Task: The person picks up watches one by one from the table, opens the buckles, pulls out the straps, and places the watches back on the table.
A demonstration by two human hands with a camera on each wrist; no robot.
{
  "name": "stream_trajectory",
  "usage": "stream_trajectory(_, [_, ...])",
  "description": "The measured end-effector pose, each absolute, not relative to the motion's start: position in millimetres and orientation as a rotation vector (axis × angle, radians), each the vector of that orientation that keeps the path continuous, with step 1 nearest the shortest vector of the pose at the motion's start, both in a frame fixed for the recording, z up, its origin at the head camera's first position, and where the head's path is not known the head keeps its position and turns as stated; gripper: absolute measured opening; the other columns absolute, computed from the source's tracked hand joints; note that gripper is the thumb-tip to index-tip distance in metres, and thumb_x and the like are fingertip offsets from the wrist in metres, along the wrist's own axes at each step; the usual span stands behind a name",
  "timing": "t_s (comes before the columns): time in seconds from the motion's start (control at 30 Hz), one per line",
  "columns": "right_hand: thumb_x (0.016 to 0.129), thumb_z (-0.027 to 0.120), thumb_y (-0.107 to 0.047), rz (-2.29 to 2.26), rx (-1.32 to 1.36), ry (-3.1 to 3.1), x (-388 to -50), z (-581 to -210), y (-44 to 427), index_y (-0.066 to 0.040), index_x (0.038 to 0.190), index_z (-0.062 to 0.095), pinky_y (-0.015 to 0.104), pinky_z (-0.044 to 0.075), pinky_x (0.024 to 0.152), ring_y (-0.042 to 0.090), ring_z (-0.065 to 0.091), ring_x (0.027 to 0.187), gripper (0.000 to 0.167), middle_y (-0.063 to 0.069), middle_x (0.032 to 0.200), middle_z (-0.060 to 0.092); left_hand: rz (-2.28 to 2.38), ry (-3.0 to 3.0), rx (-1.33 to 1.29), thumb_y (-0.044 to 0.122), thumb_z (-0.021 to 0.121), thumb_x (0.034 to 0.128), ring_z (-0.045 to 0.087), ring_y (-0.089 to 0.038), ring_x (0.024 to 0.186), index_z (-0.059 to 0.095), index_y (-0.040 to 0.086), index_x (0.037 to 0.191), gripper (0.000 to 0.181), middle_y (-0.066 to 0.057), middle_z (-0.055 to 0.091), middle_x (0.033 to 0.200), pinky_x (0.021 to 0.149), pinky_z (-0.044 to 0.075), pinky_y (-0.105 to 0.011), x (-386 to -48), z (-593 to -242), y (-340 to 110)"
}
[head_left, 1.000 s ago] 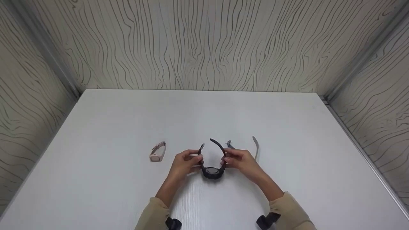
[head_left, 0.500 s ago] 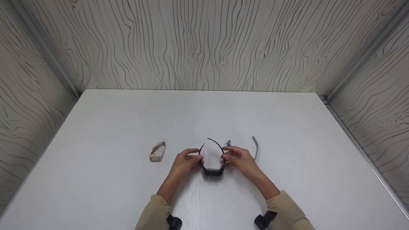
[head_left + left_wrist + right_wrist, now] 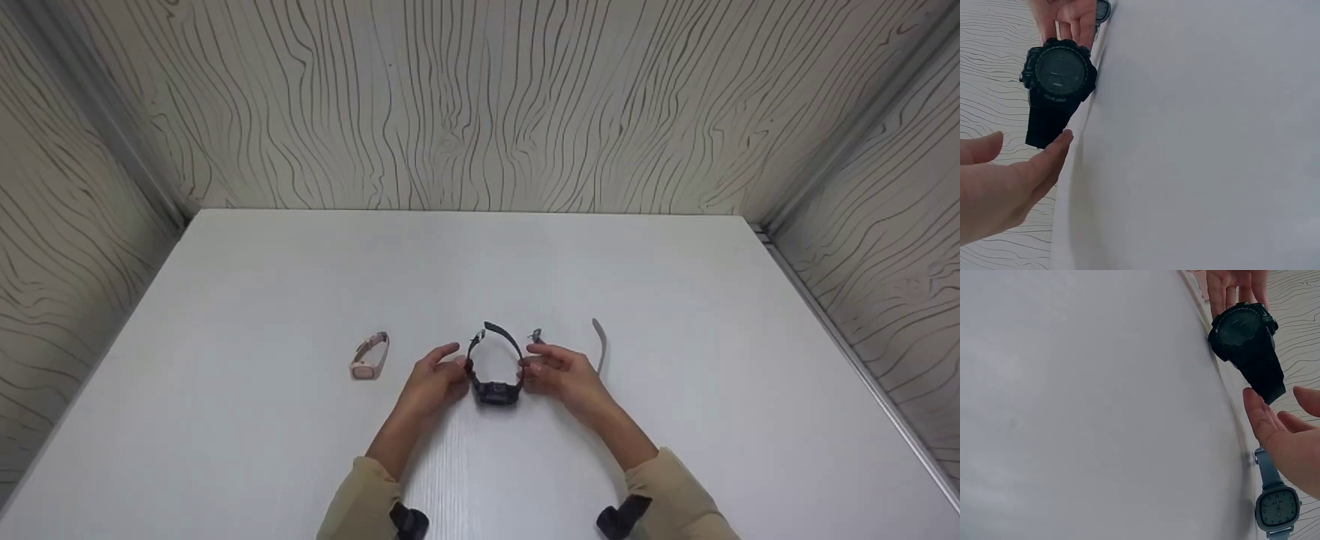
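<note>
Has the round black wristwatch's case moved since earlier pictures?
Yes, slightly: the round black wristwatch's case has shifted up in the head view, toward the back edge of the white tabletop.

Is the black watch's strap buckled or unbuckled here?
Unbuckled: in the head view, the strap tip stands free of the buckle, not threaded through.

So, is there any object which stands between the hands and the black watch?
Nothing visible does. The black watch is directly between the left hand and right hand, close to both. The blue watch lies beyond the right hand, the pink watch off to the left.
</note>
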State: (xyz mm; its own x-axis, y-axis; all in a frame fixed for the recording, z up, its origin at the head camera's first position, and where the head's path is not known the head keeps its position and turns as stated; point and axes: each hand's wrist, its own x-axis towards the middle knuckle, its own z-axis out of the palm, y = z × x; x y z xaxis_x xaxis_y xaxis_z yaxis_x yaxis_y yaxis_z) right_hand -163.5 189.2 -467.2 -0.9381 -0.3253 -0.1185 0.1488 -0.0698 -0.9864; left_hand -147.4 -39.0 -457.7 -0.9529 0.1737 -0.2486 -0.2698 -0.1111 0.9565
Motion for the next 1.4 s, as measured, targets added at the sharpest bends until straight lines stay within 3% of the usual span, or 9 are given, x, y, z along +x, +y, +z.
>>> stream_trajectory(0.33, [0.091,0.053,-0.002,-2.091,-0.091,1.836,-161.7,-467.1,189.1,0.017,0.128,0.036,0.038,0.044,0.091,0.025,0.058,0.102,0.045,0.028,0.119,0.050,2.074,1.866,-0.037,0.010,0.040,0.0973,0.040,-0.038,0.122,0.025,-0.008,0.139,0.048,-0.031,0.043,0.129,0.099,0.035,-0.044,-147.0,-456.7,-39.0])
stream_trajectory(0.77, [0.090,0.048,0.004,-2.066,-0.146,1.859,-159.6,-464.8,188.8,0.020,0.126,0.035,0.039,0.043,0.092,0.029,0.055,0.108,0.042,0.032,0.122,0.047,2.064,1.879,0.014,0.007,0.041,0.0966,0.030,-0.040,0.127,0.023,-0.011,0.138,0.049,-0.033,0.032,0.136,0.102,0.029,-0.046,-147.5,-454.6,-39.4])
stream_trajectory(1.03, [0.090,0.050,0.003,-2.065,-0.158,1.888,-159.4,-459.1,189.8,0.019,0.126,0.036,0.040,0.042,0.093,0.031,0.052,0.111,0.042,0.030,0.124,0.047,2.036,1.954,-0.003,0.011,0.044,0.0963,0.032,-0.039,0.126,0.027,-0.010,0.137,0.049,-0.030,0.035,0.135,0.101,0.032,-0.045,-145.0,-453.4,-43.6])
stream_trajectory(1.4, [0.087,0.053,0.004,-2.024,-0.187,2.052,-163.8,-443.3,191.4,0.014,0.121,0.048,0.028,0.045,0.090,0.028,0.051,0.113,0.035,0.028,0.122,0.049,2.104,1.908,-0.080,0.010,0.040,0.0975,0.032,-0.037,0.128,0.029,-0.009,0.137,0.045,-0.027,0.034,0.138,0.102,0.031,-0.042,-144.3,-442.8,-52.5])
